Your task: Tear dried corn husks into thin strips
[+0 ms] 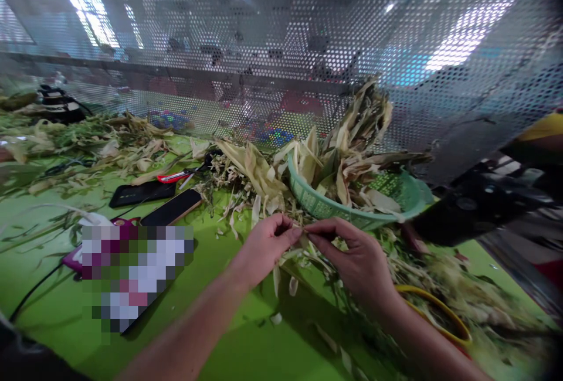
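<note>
The thin pale strip [304, 241], seemingly a bit of dry husk, lies between the two hands, just in front of the green basket [317, 200] and above the worktop [211, 275]. The left hand [269, 249] and the right hand [354, 255] nearly meet at it, thumb and forefinger of each pinched together on it; how much each pair of fingers covers is too small to tell. It should weigh next to nothing, be papery and bendable, and likely split along its grain, so a light tip pinch near each end seems best; its dry surface should not slip much. In the basket, of what looks like plastic mesh, curled husks [345, 179] stand up in ribbed, pointed, creased blades. Wispy fibres [466, 287] lie tangled near a smooth yellow ring [441, 305]. Behind rises a hard, perforated screen [264, 23]; the worktop is smooth and faintly glossy.
</note>
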Motion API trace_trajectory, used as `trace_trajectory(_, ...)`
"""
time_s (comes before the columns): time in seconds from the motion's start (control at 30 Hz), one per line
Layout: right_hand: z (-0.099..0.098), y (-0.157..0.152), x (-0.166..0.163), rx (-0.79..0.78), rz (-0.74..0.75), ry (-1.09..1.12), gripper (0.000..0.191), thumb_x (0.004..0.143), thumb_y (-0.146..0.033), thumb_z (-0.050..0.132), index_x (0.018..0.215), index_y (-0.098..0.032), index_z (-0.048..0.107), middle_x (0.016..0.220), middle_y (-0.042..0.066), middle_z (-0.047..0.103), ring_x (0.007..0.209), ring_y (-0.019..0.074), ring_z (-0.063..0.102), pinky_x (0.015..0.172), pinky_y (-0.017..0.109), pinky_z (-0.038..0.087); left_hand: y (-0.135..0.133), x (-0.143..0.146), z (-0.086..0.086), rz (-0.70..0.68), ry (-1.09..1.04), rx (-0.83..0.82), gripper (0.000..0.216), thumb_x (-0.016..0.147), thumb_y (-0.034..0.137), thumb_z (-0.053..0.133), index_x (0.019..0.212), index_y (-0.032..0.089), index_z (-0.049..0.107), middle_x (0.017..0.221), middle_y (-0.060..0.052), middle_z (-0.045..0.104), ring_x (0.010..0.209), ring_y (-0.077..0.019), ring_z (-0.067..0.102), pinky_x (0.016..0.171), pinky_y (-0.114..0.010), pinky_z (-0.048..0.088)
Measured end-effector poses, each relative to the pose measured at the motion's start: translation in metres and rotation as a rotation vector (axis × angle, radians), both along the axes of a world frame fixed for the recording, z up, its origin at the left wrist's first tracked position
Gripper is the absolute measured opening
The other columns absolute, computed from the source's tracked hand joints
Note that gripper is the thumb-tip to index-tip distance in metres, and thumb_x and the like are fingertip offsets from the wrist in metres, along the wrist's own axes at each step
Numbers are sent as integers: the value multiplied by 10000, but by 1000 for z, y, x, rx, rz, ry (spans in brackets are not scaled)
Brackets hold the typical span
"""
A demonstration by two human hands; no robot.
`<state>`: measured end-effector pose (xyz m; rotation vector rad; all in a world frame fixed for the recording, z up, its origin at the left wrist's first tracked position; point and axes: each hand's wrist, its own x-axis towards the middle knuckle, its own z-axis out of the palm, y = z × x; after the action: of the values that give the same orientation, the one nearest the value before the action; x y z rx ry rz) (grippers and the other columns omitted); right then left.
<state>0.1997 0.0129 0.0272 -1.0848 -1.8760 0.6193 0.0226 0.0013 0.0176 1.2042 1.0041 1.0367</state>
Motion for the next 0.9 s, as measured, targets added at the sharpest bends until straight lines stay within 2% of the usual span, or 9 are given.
trace_trajectory(0.23,-2,-2,3,269,8,-164,132,857,-177,613,912,-247,710,861,27,720,819,190,663,742,313,520,0,4,-2,-8,-206,-103,340,761,448,705,840,135,598,791,-9,588,759,-121,523,744,-273,384)
trace_trajectory(0.37,0,-3,1,321,26,-200,161,851,-169,605,904,-261,725,864,32,737,838,208,666,770,348,525,3,3,-4,-4,-227,-104,301,786,425,687,837,139,609,799,-13,601,761,-120,530,754,-274,384)
trace_trajectory(0.43,2,-4,0,276,29,-172,162,851,-179,607,911,-264,732,877,31,739,845,207,668,778,345,525,4,2,-6,2,-205,-93,280,798,409,678,850,141,617,816,-19,616,772,-125,543,764,-281,390)
trace_trajectory(0.67,7,-4,1,-112,-37,82,180,844,-340,642,945,-216,725,891,42,728,795,200,659,717,304,519,5,-1,-5,40,-63,16,252,834,394,635,901,152,613,866,-40,633,810,-157,565,791,-310,410)
trace_trajectory(0.8,5,-3,0,-211,-1,81,232,812,-391,683,937,-200,723,853,43,723,752,191,638,648,277,494,1,-1,1,40,81,92,267,868,421,578,915,159,607,877,-41,620,816,-160,553,790,-312,415)
trace_trajectory(0.9,3,-2,-2,-219,4,72,217,808,-393,688,911,-206,726,803,32,715,708,176,621,631,268,480,0,-2,3,29,117,121,303,856,461,580,902,162,597,859,-33,608,802,-157,539,766,-303,417)
